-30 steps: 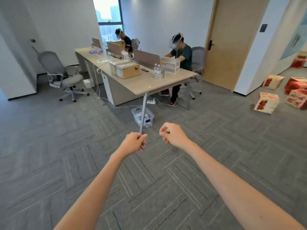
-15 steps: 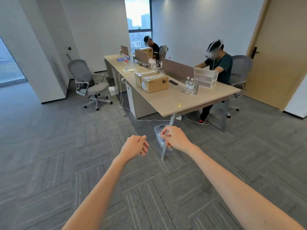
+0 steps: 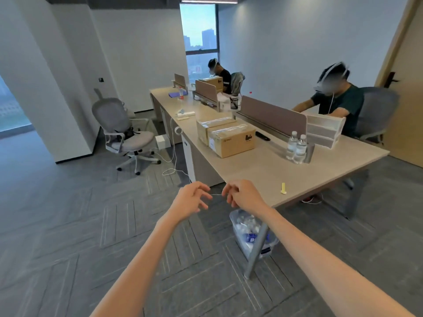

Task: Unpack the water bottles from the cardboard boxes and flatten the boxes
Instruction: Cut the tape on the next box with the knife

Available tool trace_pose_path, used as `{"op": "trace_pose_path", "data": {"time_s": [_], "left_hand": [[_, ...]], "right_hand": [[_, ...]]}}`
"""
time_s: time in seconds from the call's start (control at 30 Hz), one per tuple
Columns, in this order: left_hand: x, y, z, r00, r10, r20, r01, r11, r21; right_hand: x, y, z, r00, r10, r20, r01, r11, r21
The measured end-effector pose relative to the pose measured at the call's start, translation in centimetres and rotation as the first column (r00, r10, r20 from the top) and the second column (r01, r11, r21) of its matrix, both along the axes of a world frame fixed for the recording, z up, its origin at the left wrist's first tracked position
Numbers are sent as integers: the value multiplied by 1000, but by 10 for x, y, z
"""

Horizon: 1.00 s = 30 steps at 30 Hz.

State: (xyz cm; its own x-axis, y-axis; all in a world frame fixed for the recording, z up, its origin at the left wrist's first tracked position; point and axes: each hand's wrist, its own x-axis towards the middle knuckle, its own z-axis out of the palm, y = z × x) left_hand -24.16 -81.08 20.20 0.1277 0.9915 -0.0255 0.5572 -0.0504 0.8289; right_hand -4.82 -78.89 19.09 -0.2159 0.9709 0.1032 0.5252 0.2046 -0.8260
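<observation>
Two taped brown cardboard boxes [image 3: 231, 139] sit on the surface [image 3: 263, 172], with two clear water bottles [image 3: 296, 147] nearby.
All lie well beyond the hands. The right hand [image 3: 243, 195] has a pinching grip on a thin strand [image 3: 217, 194]; the left hand [image 3: 190, 201] grip is unclear.

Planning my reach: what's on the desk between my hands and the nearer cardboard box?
Only bare desk, in the head view, between the left hand and right hand, which pinch a thin strand, and the nearer cardboard box.
</observation>
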Motion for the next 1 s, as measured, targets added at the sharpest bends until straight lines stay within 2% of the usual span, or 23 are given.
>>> {"op": "trace_pose_path", "data": {"time_s": [0.1,0.23,0.43,0.67,0.83,1.0], "left_hand": [[-15,92,1,1000,-7,-23,8,999,31],[-24,206,-4,999,-43,-7,43,999,-5],[-27,378,-24,988,-136,-68,137,990,14],[-22,598,-42,979,-130,-154,132,991,0],[-13,721,-48,984,-148,-99,148,989,-5],[5,846,-76,945,-304,-123,298,953,-61]], "right_hand": [[-14,88,-3,999,-31,22,31,999,-24],[-21,189,-12,995,-98,6,98,992,-82],[-23,360,-33,978,-204,-38,198,972,-124],[-23,566,-74,938,-330,-108,304,930,-208],[-18,660,-89,913,-397,-99,362,896,-258],[-4,738,-111,838,-543,-61,514,821,-249]]}}
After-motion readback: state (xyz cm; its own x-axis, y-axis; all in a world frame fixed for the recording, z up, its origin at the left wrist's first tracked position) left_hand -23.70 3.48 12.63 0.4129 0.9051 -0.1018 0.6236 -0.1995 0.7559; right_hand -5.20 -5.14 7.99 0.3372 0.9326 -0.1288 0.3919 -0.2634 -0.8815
